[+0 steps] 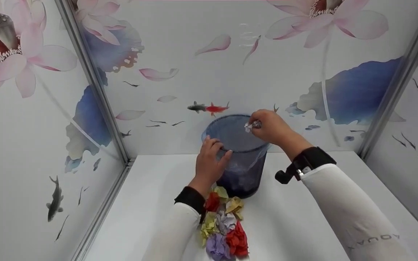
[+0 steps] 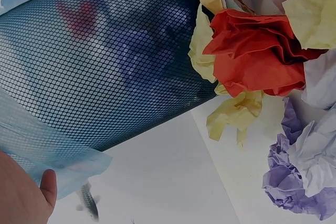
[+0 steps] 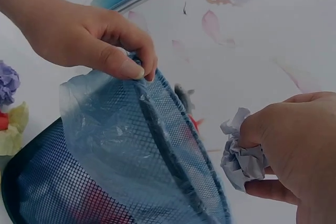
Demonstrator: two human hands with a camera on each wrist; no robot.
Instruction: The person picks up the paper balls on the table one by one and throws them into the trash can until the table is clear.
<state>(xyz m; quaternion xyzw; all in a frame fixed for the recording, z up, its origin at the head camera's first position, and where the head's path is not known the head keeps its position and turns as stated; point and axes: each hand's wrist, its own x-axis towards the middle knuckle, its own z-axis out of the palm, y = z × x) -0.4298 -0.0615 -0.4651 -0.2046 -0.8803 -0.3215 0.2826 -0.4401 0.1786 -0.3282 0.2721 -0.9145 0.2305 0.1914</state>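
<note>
A dark mesh wastebasket (image 1: 242, 174) stands against the back wall, lined with a thin blue plastic bag (image 3: 100, 103) folded over its rim. My left hand (image 1: 210, 161) grips the near left of that rim, thumb outside and fingers over the edge, as the right wrist view shows. My right hand (image 1: 272, 127) pinches a crumpled ball of whitish-grey paper (image 3: 244, 158) above the far right of the opening. Through the mesh in the left wrist view, red and purple shapes (image 2: 139, 51) show inside the basket.
In front of the basket lies a heap of crumpled paper balls: red (image 1: 237, 239), purple (image 1: 217, 247), yellow (image 1: 209, 225) and white (image 1: 226, 222). They sit on a white tabletop (image 1: 303, 217), beside my left forearm. Printed panels (image 1: 180, 83) enclose the back and sides.
</note>
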